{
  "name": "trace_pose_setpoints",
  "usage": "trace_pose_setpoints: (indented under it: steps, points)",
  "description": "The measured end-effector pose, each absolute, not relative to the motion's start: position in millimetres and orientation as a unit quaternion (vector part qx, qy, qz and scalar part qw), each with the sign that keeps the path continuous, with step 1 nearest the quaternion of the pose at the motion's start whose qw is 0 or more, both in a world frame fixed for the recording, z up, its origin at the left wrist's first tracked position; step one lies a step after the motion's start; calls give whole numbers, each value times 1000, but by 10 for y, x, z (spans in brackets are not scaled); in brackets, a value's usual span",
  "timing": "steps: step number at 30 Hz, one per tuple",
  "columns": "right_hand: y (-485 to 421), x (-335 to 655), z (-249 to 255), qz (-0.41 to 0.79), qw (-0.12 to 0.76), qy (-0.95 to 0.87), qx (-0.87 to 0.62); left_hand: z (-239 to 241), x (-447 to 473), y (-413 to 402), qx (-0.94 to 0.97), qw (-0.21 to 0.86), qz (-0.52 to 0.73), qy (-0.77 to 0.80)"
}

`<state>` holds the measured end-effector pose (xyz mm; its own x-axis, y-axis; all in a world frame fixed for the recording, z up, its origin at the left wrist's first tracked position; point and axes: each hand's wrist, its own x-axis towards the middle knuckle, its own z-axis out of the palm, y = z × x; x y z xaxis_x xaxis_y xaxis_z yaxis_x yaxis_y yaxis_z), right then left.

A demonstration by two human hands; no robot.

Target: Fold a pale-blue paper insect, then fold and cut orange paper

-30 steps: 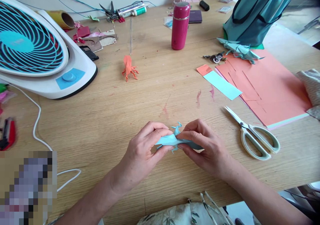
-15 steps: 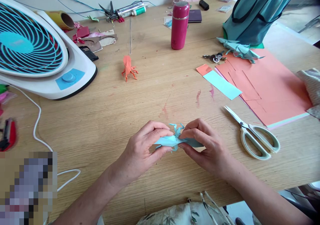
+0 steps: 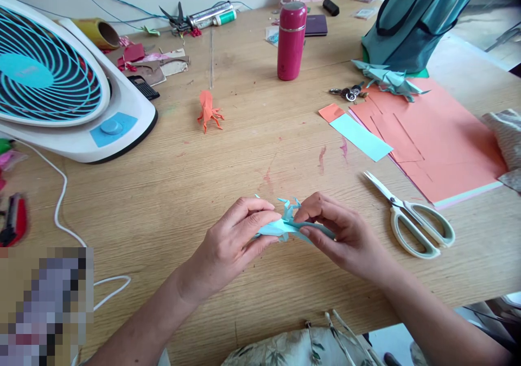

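Observation:
Between my two hands is a light blue folded-paper insect (image 3: 275, 227), held just above the wooden table. My left hand (image 3: 240, 230) pinches its left end, fingers on top and thumb beneath. At its right end, my right hand (image 3: 334, 230) grips a long blue flap between thumb and fingers. Thin bent legs stick up from the far side of the paper, and small folded tips show below. The fingers cover parts of both ends. Farther off on the table stands a finished orange paper insect (image 3: 207, 111) with thin legs.
White-handled scissors (image 3: 415, 214) lie right of my right hand. Beyond them are orange paper sheets (image 3: 456, 143), a blue strip (image 3: 362, 138), keys (image 3: 349, 92) and another blue paper insect (image 3: 388, 79). A magenta bottle (image 3: 291, 43) stands at the back; a fan (image 3: 52, 78) occupies the left.
My right thumb has shifted up onto the near side of the paper. The right-hand flap now looks folded upward, with a blue edge showing below it. My left hand keeps its grip.

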<state>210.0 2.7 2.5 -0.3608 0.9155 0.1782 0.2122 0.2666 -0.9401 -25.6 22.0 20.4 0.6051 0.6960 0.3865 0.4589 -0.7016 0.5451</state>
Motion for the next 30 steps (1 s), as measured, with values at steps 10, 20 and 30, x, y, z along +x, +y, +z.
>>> trace_pose_setpoints:
  steps: [10,20,30]
  points:
    - [52,2091,-37,551,387,-582,-456,206,-253,216,907,158,268,284]
    - [38,2098,-1,431,341,-713,-436,169,-221,268,847,276,283,355]
    - [47,2114,-25,393,371,-718,-438,174,-225,272,837,289,284,367]
